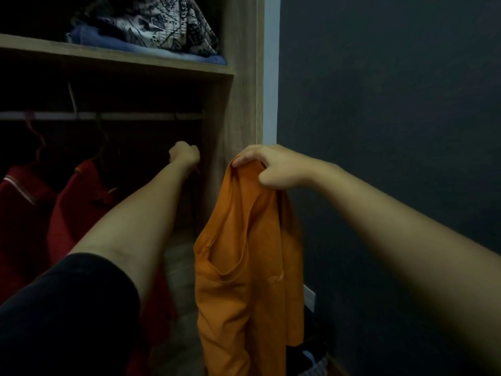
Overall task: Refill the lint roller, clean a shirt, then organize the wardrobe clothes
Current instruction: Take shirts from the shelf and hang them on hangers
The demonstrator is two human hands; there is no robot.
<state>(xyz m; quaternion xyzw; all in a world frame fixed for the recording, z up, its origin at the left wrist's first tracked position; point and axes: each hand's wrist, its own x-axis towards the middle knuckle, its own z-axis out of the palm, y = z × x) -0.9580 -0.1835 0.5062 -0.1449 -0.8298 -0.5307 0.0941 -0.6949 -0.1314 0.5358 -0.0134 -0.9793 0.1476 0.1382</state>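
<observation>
Shirt (244,267) hangs pinched in right hand (273,166); left hand (184,154) curls inside wardrobe (241,104), cannot tell round what

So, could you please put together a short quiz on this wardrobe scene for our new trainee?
1. Multiple choice: what does the right hand grip?
A) an orange shirt
B) a lint roller
C) a blue towel

2. True or false: red garments hang from the rail inside the wardrobe.

3. Fill the gap: the left hand reaches into the wardrobe, below the ____ that bears folded clothes.

Key: 1 A; 2 true; 3 shelf.
</observation>
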